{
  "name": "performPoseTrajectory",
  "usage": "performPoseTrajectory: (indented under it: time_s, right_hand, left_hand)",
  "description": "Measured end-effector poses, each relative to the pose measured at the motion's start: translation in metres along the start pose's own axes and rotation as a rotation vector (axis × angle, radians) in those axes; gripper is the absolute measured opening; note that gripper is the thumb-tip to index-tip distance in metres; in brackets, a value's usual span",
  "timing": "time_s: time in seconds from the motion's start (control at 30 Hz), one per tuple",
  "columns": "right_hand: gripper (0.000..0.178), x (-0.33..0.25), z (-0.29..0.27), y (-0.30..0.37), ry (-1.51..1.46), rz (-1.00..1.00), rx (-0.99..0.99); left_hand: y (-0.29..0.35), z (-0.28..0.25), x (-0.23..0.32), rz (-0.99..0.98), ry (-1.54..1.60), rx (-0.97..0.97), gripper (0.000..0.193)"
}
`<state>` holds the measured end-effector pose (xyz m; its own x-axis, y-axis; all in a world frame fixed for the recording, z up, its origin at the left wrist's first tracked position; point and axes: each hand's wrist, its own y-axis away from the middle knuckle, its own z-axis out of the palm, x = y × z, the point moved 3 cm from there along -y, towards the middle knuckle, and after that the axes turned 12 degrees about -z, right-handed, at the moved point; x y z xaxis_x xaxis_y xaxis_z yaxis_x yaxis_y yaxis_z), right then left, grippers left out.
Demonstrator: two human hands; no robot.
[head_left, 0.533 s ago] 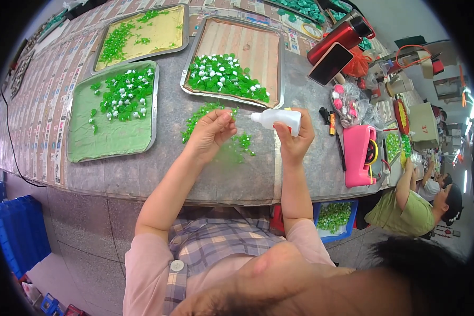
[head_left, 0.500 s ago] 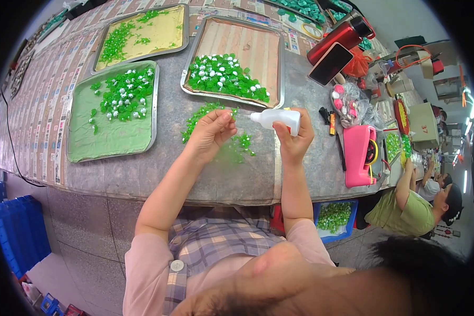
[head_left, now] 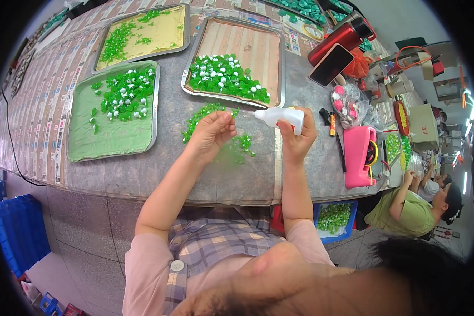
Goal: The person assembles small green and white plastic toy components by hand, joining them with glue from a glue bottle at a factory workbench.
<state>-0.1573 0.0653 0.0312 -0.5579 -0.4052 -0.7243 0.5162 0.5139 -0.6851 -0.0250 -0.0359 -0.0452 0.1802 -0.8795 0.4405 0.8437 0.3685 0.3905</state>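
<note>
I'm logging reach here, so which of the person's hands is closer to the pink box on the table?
Right. The right hand, holding a white squeeze bottle, sits just left of the pink box; the left hand is farther left, beyond it.

Packaging/screens — right side of surface
Dark phone screen (head_left: 331, 64) leaning on red flask (head_left: 340, 38); clear bag (head_left: 349, 104) of pink-white pieces beside it — tan box (head_left: 423, 125) further right.

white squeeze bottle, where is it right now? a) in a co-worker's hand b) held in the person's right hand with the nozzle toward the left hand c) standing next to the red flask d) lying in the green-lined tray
b: the right hand grips the white squeeze bottle above the table, its nozzle aimed sideways at the left hand, whose fingertips pinch a small piece too small to make out, over loose green pieces.
</note>
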Motion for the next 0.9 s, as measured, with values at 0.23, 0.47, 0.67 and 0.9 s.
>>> performPoseTrajectory:
  time_s: [0.23, 0.47, 0.67, 0.9]
  right_hand:
    - [0.027, -0.001, -0.004, 0.001, -0.048, -0.019, 0.064]
    - [0.027, 0.001, -0.002, 0.003, -0.009, 0.0, -0.032]
    - [0.026, 0.001, 0.0, 0.002, 0.005, 0.004, -0.055]
    - [0.026, 0.012, -0.016, -0.008, -0.2, 0.133, 0.119]
  left_hand:
    - [0.003, 0.003, 0.003, 0.063, -0.071, 0.055, 0.012]
    - [0.004, 0.004, 0.006, 0.183, -0.086, 0.081, 0.014]
    - [0.004, 0.003, 0.006, 0.187, -0.079, 0.078, 0.013]
    - [0.004, 0.002, 0.007, 0.191, -0.077, 0.079, 0.013]
